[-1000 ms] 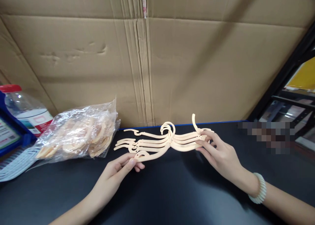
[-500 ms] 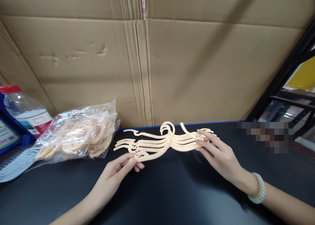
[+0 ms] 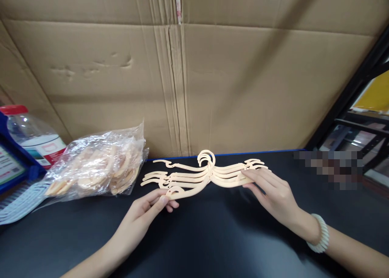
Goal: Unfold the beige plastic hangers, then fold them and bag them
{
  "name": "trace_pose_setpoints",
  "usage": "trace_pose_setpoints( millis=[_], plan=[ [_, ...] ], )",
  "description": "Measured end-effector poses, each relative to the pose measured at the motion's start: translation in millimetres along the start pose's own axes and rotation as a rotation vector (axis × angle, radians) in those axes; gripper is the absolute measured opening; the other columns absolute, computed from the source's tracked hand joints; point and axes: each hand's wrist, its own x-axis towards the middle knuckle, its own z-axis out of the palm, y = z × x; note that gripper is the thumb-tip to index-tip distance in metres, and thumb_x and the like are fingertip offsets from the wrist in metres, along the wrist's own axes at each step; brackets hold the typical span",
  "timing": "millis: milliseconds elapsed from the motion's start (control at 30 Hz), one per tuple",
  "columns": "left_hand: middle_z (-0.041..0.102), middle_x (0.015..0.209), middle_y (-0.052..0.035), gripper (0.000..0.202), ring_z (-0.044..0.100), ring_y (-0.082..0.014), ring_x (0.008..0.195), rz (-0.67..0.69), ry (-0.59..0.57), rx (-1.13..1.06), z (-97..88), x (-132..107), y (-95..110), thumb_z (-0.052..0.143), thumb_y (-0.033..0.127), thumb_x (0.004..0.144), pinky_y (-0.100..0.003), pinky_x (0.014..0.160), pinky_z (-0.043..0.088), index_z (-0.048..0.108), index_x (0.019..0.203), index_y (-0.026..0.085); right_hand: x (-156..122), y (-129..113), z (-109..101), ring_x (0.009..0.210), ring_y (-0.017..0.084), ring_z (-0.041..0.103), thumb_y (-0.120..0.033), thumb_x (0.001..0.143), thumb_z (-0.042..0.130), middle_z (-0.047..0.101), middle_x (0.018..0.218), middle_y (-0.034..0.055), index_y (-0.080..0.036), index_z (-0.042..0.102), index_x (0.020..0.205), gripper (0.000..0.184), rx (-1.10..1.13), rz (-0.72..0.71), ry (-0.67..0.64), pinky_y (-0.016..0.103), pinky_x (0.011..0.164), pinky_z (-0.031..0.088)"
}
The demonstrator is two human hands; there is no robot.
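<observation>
Several cream folding clothes hangers (image 3: 188,176) lie in a row, their hooks bunched together at the middle and their arms spread to both sides. My left hand (image 3: 152,207) pinches the left end of the nearest hanger (image 3: 193,192) between thumb and fingers. The right end of that same hanger is gripped by my right hand (image 3: 270,191), whose fingers hide its tip. Short curved end pieces stick out on the hangers behind it.
On the left, a clear plastic bag (image 3: 97,164) holds more cream parts. Beside it are a pale blue hairbrush (image 3: 24,203), a red-capped bottle (image 3: 33,136) and a blue object (image 3: 9,156). Cardboard (image 3: 273,87) stands behind the black table (image 3: 194,245); a black metal frame (image 3: 340,91) is at right.
An end piece that stood up near my right hand no longer shows there. My right fingers have closed down on the hanger's end. My left hand stays in place.
</observation>
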Motion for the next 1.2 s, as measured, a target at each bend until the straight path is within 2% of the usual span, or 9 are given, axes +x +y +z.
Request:
trace_pose_setpoints(
  millis=[133, 333, 533, 733, 900, 1033, 1200],
  plan=[
    [0.073, 0.081, -0.0042, 0.032, 0.062, -0.0210, 0.078, 0.004, -0.003, 0.020, 0.0, 1, 0, 0.056, 0.048, 0.088, -0.030, 0.080, 0.047, 0.070, 0.084, 0.019, 0, 1, 1, 0.094, 0.022, 0.068, -0.012, 0.090, 0.058, 0.071, 0.104, 0.0062, -0.023, 0.060, 0.123, 0.035, 0.039, 0.019, 0.009, 0.038, 0.084, 0.056],
    [0.072, 0.085, -0.0047, 0.032, 0.062, -0.0207, 0.082, 0.005, -0.006, 0.019, -1.0, -1, 0, 0.054, 0.046, 0.090, -0.030, 0.083, 0.047, 0.070, 0.089, 0.019, 2, -1, 5, 0.097, 0.022, 0.066, -0.015, 0.090, 0.057, 0.070, 0.104, 0.0057, -0.024, 0.063, 0.116, 0.028, 0.192, 0.110, 0.010, 0.040, 0.088, 0.055],
    [0.070, 0.080, -0.0040, 0.031, 0.061, -0.0190, 0.077, 0.015, 0.036, -0.032, 1.3, -1, 2, 0.058, 0.047, 0.087, -0.029, 0.078, 0.048, 0.068, 0.086, 0.018, 1, -2, 7, 0.100, 0.023, 0.067, -0.022, 0.091, 0.057, 0.071, 0.107, 0.0051, -0.026, 0.065, 0.112, 0.023, 0.347, 0.224, -0.084, 0.039, 0.087, 0.057],
    [0.064, 0.072, -0.0016, 0.026, 0.060, -0.0175, 0.068, -0.019, 0.081, -0.051, 4.2, -2, 5, 0.069, 0.043, 0.078, -0.027, 0.068, 0.048, 0.065, 0.077, 0.017, 2, -11, 5, 0.098, 0.020, 0.067, -0.019, 0.093, 0.054, 0.070, 0.106, 0.0045, -0.028, 0.065, 0.115, 0.026, 0.476, 0.203, -0.150, 0.034, 0.085, 0.057],
    [0.066, 0.076, -0.0030, 0.020, 0.061, -0.0193, 0.074, 0.018, 0.021, 0.042, 6.0, -4, 3, 0.067, 0.038, 0.079, -0.027, 0.070, 0.047, 0.065, 0.076, 0.018, 3, -23, 5, 0.088, 0.018, 0.067, -0.018, 0.091, 0.056, 0.067, 0.099, 0.0054, -0.027, 0.067, 0.110, 0.024, 0.594, 0.207, -0.159, 0.030, 0.075, 0.059],
    [0.066, 0.079, -0.0040, 0.020, 0.060, -0.0201, 0.077, 0.023, -0.011, 0.052, 12.0, -5, 4, 0.064, 0.037, 0.082, -0.028, 0.072, 0.046, 0.065, 0.078, 0.017, 2, -37, 5, 0.088, 0.017, 0.066, -0.018, 0.090, 0.059, 0.062, 0.103, 0.0061, -0.027, 0.063, 0.110, 0.022, 0.843, 0.384, -0.136, 0.028, 0.072, 0.061],
    [0.063, 0.077, -0.0023, 0.022, 0.057, -0.0187, 0.076, 0.066, -0.048, 0.073, 22.9, -9, 10, 0.059, 0.036, 0.087, -0.027, 0.072, 0.045, 0.061, 0.075, 0.018, 4, -61, 8, 0.083, 0.016, 0.065, -0.025, 0.086, 0.066, 0.062, 0.103, 0.0071, -0.026, 0.054, 0.109, 0.026, 1.120, 0.608, -0.128, 0.028, 0.068, 0.061]
  ],
)
